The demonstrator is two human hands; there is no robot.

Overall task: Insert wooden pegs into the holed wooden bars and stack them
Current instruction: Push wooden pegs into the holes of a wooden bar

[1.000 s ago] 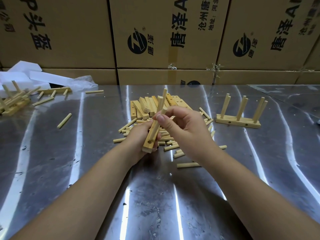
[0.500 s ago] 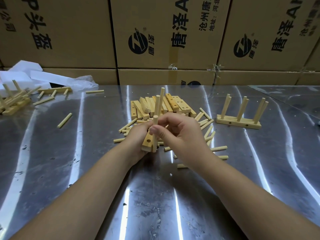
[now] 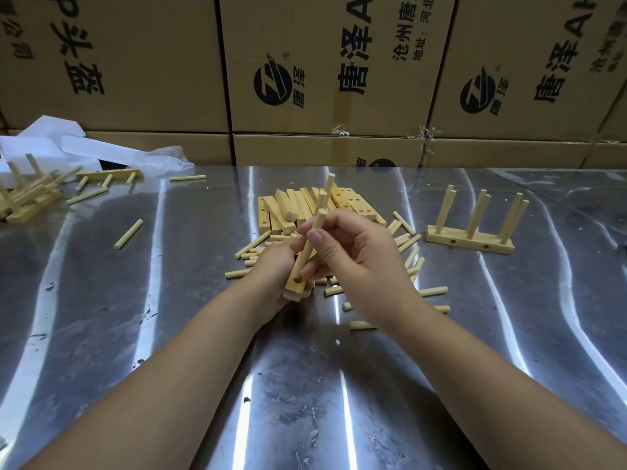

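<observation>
**Three pegs up on the bar in hand**

One more peg (image 3: 308,251) is going in as I watch. A second ago the right hand (image 3: 359,256) held it higher up against the bar (image 3: 293,289); now its foot has come down into the hole at the near end, and it leans alongside the two pegs already set further along. The right thumb and forefinger pinch the peg about halfway up, the thumb's fingers-side pad (image 3: 317,237) facing me. The left hand (image 3: 271,269) is wrapped round the bar from below and holds it tilted just above the table (image 3: 135,334); most of its fingers are hidden behind the wood.

I would say this bar is nearly filled. Whether the peg is pushed fully home I cannot tell from here, so a firm press probably remains before the piece is done.

Behind the hands lies the pile of bare bars (image 3: 298,208), with loose pegs (image 3: 434,291) scattered around it. To the right stands a finished bar (image 3: 470,241) with its pegs upright, well apart from the hands, which looks the likely place to stack this one. Plenty of bars remain, so the job is still early.
</observation>
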